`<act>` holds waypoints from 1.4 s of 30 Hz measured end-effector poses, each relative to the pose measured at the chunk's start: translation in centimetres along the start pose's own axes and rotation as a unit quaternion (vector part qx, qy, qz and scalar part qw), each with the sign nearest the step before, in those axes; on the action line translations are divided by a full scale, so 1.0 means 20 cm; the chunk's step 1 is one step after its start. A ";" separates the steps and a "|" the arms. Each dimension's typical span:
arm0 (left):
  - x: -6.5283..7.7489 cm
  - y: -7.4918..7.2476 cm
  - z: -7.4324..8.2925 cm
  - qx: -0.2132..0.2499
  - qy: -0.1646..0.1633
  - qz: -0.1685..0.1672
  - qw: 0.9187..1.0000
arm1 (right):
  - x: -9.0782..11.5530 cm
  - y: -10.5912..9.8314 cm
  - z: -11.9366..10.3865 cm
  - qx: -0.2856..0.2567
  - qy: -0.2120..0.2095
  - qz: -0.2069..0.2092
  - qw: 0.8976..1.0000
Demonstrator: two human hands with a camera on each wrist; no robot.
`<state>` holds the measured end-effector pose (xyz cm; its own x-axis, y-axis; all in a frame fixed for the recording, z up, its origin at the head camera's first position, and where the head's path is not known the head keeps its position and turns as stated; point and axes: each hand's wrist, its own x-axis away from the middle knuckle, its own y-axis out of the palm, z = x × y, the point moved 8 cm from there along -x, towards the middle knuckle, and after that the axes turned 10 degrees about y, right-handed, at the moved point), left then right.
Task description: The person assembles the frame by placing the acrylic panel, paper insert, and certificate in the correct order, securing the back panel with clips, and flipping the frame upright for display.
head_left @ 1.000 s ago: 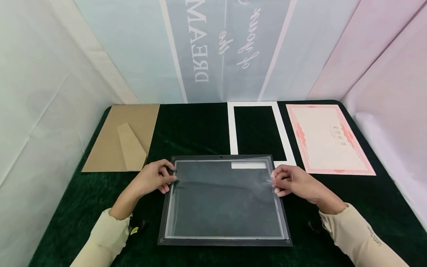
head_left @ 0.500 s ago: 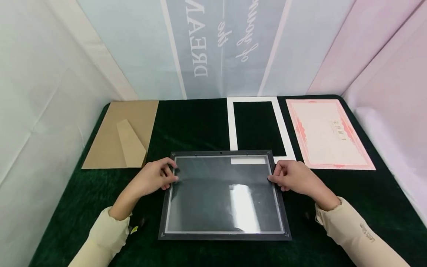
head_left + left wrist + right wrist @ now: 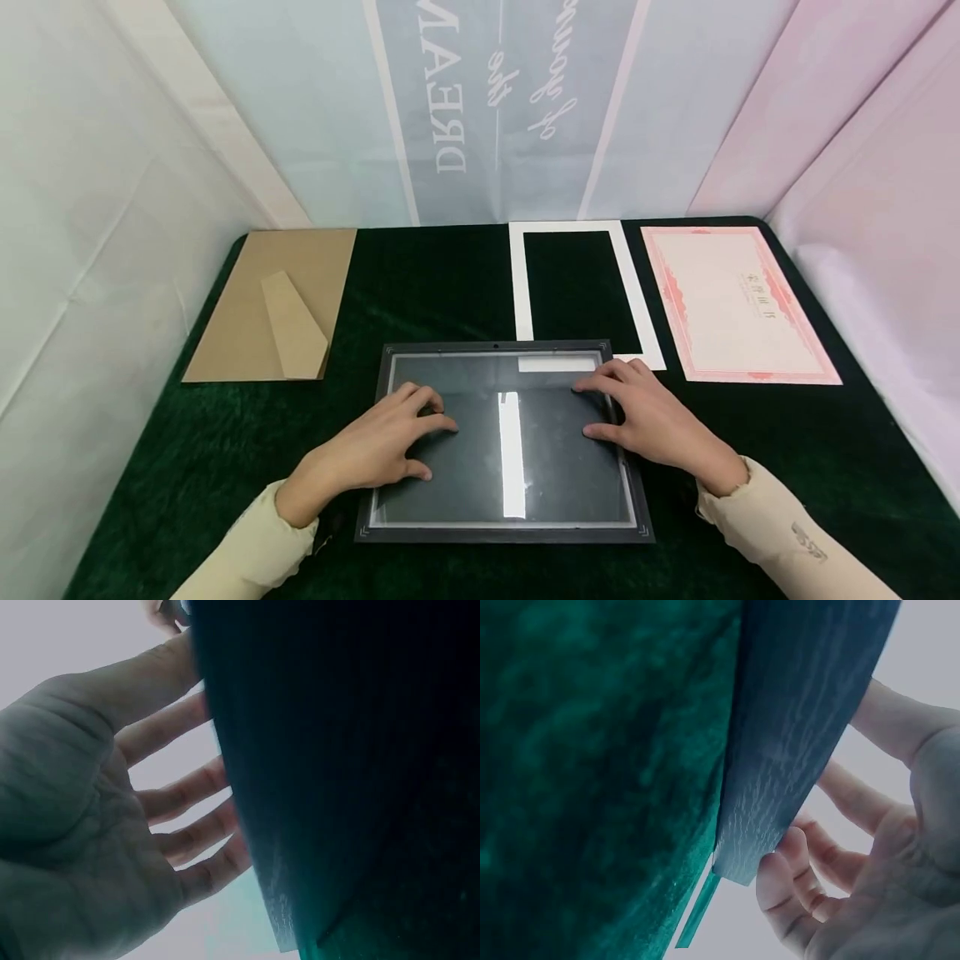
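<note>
A dark grey picture frame lies in front of the person, with a clear sheet set inside its border. On the sheet's left part, my left hand spreads its fingers and thumb, fingertips at the surface. My right hand reaches over the right border, its thumb and forefinger tips on the sheet. In the left wrist view the fingertips pass behind the frame's dark side. The right wrist view has some fingers curled loosely beside the wood-grained frame side. Neither hand holds anything.
A brown backing board with a stand leg lies at the back left. Behind the frame is a white mat border, partly covered by it. A pink-bordered certificate lies at the back right. Dark green cloth covers the table.
Both hands have moved from pinching at the side edges inward over the sheet, the left one farther, and their fingers have spread. The frame stays in place.
</note>
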<state>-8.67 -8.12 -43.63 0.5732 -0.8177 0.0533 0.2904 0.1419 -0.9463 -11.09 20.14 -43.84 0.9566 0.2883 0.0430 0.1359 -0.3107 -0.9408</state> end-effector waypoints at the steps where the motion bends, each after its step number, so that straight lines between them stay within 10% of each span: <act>1: 0.00 0.00 0.00 -0.005 0.001 -0.006 1.000 | 0.00 0.00 0.00 0.004 0.000 -0.003 1.000; 8: 0.02 -0.07 -0.09 -0.009 -0.015 0.045 0.999 | -0.04 -0.05 0.04 -0.032 0.008 0.024 0.999; 13: 0.09 -0.16 -0.28 -0.017 -0.140 0.111 0.984 | -0.07 -0.08 0.13 -0.086 0.064 0.011 0.994; 19: 0.15 -0.14 -0.46 0.107 -0.262 0.087 0.955 | -0.11 -0.06 0.17 -0.141 0.092 -0.042 0.985; 30: 0.08 -0.19 -0.48 0.128 -0.201 0.082 0.968 | -0.13 -0.11 0.15 -0.137 0.113 -0.052 0.983; 42: -0.10 -0.30 -0.66 0.120 -0.156 0.051 0.979 | -0.15 -0.12 0.12 -0.131 0.144 -0.051 0.979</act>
<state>-21.65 -14.65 -42.34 0.8039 -0.5874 0.0930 0.3698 0.3714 -0.8516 -15.03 22.26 -42.51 0.9623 0.0738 0.2620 0.2607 -0.5267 -0.8091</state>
